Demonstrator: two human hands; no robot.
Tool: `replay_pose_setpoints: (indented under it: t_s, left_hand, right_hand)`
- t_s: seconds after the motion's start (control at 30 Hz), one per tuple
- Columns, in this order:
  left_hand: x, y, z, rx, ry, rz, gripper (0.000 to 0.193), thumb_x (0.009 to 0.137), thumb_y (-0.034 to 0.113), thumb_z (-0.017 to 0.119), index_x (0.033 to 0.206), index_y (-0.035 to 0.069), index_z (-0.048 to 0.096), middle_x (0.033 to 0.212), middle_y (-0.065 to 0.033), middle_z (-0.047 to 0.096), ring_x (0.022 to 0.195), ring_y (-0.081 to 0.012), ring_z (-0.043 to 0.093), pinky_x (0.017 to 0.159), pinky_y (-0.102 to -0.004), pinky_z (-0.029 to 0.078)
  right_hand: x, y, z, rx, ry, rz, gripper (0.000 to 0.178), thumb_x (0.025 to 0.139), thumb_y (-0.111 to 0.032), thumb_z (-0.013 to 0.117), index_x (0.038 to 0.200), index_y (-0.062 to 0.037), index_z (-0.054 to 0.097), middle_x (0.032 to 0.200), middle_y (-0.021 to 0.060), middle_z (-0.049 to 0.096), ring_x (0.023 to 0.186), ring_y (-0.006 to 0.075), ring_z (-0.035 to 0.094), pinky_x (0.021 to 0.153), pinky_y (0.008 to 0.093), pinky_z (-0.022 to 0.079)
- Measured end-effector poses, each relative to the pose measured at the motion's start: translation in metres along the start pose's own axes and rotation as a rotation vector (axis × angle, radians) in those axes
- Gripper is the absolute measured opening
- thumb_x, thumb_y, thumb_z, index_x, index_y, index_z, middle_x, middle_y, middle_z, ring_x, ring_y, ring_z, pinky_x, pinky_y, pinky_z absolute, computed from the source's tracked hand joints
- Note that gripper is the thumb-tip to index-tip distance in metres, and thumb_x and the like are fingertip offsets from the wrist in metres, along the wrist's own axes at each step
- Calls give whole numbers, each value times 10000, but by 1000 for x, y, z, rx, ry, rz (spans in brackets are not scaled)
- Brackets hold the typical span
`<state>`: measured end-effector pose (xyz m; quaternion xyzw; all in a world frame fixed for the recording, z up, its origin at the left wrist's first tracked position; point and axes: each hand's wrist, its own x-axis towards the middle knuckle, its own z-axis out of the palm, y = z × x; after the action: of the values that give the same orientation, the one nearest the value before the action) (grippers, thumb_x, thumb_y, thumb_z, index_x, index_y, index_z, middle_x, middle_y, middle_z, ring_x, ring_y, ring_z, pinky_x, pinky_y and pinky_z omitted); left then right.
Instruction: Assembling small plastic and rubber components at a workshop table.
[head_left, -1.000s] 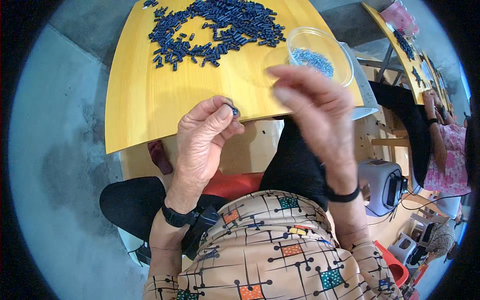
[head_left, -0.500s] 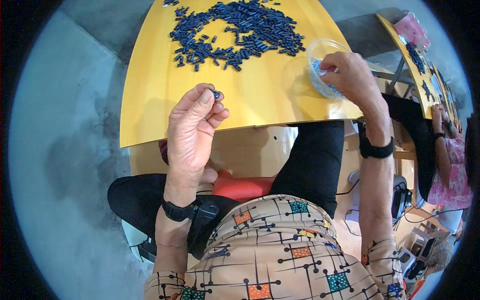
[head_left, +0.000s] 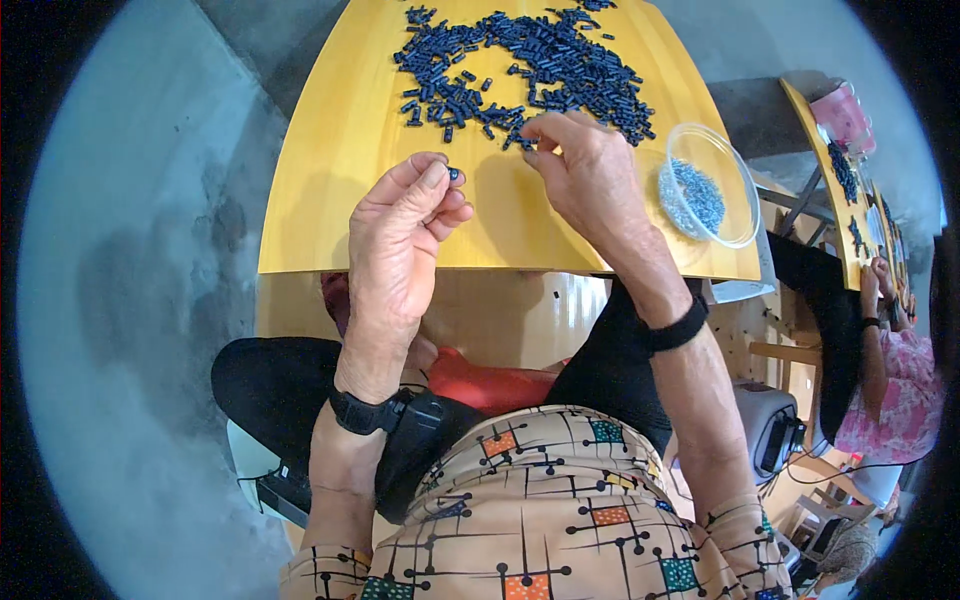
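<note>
My left hand (head_left: 400, 225) is raised over the near part of the yellow table (head_left: 330, 205). Thumb and fingers pinch a small black cylinder (head_left: 454, 174), its round end facing right. My right hand (head_left: 590, 175) reaches in beside the near edge of a large heap of similar black cylinders (head_left: 570, 65). Its thumb and forefinger are closed together; whatever may be between them is too small to make out. To its right, a clear round plastic tub (head_left: 752, 205) holds many tiny silvery-blue pieces (head_left: 700, 195), and no hand touches it.
A second yellow table (head_left: 806, 125) stands at the right, with black parts and a pink container (head_left: 842, 118) on it. Another person (head_left: 890, 395) in a pink patterned top works there. A red seat (head_left: 480, 382) shows under the table's near edge, and a grey wall rises at left.
My right hand has left the tub and moved left to the heap's near edge. My left hand keeps its pinch on the black cylinder. The whole view has shifted slightly.
</note>
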<state>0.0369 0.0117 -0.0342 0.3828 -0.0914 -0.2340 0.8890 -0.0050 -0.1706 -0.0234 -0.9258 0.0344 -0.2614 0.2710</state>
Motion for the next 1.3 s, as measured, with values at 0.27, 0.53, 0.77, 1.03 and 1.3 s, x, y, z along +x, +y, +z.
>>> replay_pose_setpoints:
  t_s: [0.27, 0.53, 0.77, 1.03, 1.3]
  left_hand:
    - [1, -5, 0, -22, 19, -60, 172, 808, 97, 625, 954, 11, 600, 818, -69, 624, 687, -109, 590, 657, -240, 506]
    - [4, -4, -2, -17, -2, -56, 173, 802, 89, 631, 951, 5, 605, 808, -81, 637, 686, -118, 601, 648, -234, 504]
    - [2, -3, -3, 2, 5, -56, 175, 800, 82, 631, 955, 3, 604, 808, -88, 638, 697, -124, 606, 648, -241, 507]
    - [-5, -2, 8, 34, -18, -54, 183, 795, 89, 639, 955, 8, 603, 816, -81, 639, 681, -125, 611, 644, -238, 509]
    - [-12, 0, 15, 56, -93, -47, 177, 782, 63, 646, 940, -7, 608, 813, -70, 632, 661, -134, 613, 636, -231, 513]
  right_hand:
    - [15, 12, 34, -181, 23, -38, 110, 704, -65, 603, 809, -62, 635, 738, 96, 579, 686, 277, 585, 618, 353, 473]
    - [15, 11, 39, -97, 134, -115, 78, 717, -55, 602, 792, -56, 626, 761, 101, 582, 690, 275, 589, 609, 340, 471]
    - [0, -6, 21, 395, 129, 209, 82, 743, -43, 621, 825, -33, 618, 667, 55, 603, 559, 128, 562, 513, 259, 453]
    - [-45, -53, -7, 1083, -38, 432, 164, 777, -22, 636, 923, 31, 585, 744, 54, 615, 607, 85, 585, 518, 194, 476]
    - [-51, -56, -9, 1253, 7, 452, 146, 778, -31, 636, 905, 20, 587, 746, 62, 621, 626, 103, 601, 537, 206, 495]
